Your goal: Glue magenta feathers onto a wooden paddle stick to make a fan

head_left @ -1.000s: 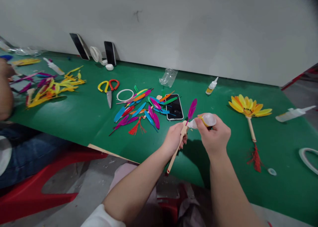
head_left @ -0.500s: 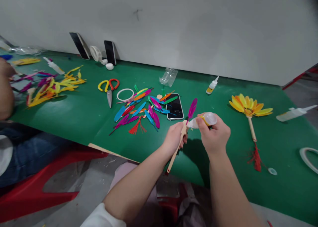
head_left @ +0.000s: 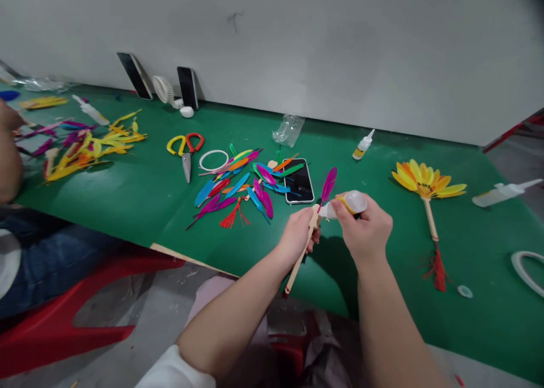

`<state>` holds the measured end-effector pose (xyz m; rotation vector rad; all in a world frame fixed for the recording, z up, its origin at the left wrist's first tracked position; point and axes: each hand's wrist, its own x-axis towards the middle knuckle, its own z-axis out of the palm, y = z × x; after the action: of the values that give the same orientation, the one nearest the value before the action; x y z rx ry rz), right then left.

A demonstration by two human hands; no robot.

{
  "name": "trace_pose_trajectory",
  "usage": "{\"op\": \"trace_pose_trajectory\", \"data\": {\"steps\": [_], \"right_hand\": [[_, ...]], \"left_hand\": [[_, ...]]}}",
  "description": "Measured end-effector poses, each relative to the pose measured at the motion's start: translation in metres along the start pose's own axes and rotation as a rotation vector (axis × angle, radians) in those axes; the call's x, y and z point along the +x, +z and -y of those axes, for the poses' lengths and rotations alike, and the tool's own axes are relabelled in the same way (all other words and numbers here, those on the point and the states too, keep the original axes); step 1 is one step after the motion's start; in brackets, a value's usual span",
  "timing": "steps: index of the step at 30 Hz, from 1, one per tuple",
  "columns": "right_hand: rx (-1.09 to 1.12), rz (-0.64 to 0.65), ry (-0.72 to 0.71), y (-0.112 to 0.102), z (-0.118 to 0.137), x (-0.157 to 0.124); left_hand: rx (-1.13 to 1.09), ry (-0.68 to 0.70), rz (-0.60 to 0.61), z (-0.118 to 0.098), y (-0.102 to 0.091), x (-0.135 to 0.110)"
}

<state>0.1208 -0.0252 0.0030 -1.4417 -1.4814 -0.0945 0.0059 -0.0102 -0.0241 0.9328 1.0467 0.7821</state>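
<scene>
Near feathers [head_left: 267, 176] overlapping a phone [head_left: 300, 179], left fingers [head_left: 303, 218] grip a wooden handle [head_left: 298, 267], right fingers [head_left: 342, 213] a bottle [head_left: 354, 201].

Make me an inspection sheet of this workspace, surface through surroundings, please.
Surface: green tabletop, covered in places by materials.
Job's things: wooden handle with magenta feather at its top; bottle tilted toward the feather's base, contact unclear.
Clutter: scissors; loose feathers, some overlapping a flat phone; crumpled plastic bag.
Grips: left grip holds the wooden handle, right grip the bottle.
Cables: nothing seen.
Surroundings: grey wall behind, red stool and another person's arm at left.
</scene>
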Motion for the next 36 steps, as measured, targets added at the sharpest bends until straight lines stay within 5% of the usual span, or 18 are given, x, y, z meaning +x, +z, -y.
{"op": "trace_pose_trajectory", "data": {"steps": [36], "right_hand": [[-0.020, -0.047, -0.042, -0.0007, 0.0001, 0.0009]], "left_hand": [[-0.027, 0.001, 0.012, 0.0029, -0.0012, 0.0018]]}}
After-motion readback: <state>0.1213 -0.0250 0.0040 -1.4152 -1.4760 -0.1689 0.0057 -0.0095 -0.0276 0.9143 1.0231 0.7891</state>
